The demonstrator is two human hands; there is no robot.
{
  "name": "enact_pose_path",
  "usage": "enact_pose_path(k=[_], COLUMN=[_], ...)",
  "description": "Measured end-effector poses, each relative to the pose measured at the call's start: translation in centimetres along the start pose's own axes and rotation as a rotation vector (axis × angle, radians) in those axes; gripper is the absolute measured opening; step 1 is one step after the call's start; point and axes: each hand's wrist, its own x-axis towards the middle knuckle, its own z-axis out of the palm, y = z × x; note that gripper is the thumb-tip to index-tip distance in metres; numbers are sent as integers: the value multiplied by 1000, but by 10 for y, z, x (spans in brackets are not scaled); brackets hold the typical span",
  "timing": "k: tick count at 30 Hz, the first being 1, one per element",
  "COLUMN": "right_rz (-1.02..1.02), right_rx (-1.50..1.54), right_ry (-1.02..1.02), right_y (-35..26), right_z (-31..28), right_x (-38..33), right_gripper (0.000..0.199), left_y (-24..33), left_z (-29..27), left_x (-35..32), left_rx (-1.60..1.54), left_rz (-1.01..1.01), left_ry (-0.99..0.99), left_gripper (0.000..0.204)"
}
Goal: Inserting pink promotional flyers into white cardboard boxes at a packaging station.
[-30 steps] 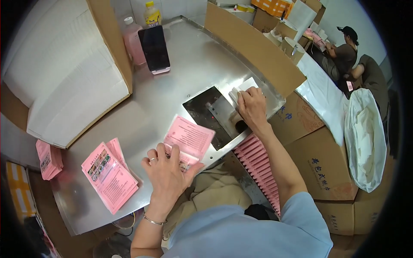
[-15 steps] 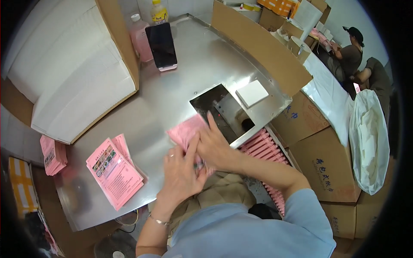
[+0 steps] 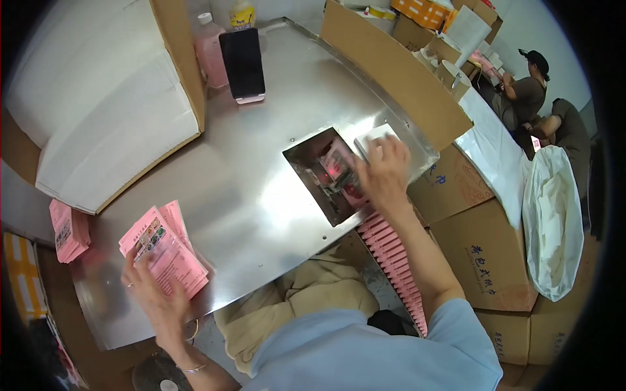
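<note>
My left hand (image 3: 156, 293) lies with spread fingers on the near left part of a pile of printed pink packets (image 3: 171, 257). The packets are flat and carry small pictures and text. My right hand (image 3: 386, 171), smeared by motion, is over a flat white square block (image 3: 374, 138) and hides much of it; whether its fingers grip the block I cannot tell. Beside that hand is a rectangular opening (image 3: 306, 156) in the metal table. Inside it lies a pink packet (image 3: 339, 163) next to a small red light, among metal parts.
A smaller pink stack (image 3: 68, 231) sits at the table's left edge. A phone (image 3: 243, 65) leans before bottles (image 3: 212, 55) at the back. Below the opening runs a row of pink packets (image 3: 394, 260). Cartons (image 3: 486, 260) and a white bag (image 3: 554, 228) stand right; two people (image 3: 531, 91) sit beyond.
The pink packet has left my hands and a pink packet now lies in the opening. My left hand moved left onto the pile; my right hand moved right to the white block.
</note>
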Motion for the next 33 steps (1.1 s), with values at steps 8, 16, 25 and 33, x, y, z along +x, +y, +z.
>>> enact_pose_path(k=[8, 16, 25, 33], right_rz=[66, 179, -534, -407], right_rx=[39, 215, 691, 497], right_ry=[-33, 85, -77, -263], right_y=[40, 66, -120, -133], right_z=[26, 33, -48, 7], right_x=[-12, -17, -74, -11], right_gripper=[13, 31, 31, 24], left_y=[-34, 108, 92, 119], left_z=[3, 93, 64, 100], left_x=[4, -3, 1, 8], left_rx=[-43, -531, -361, -268], left_rz=[-119, 379, 415, 133], left_ry=[-268, -225, -387, -94], left_gripper=[18, 17, 77, 84])
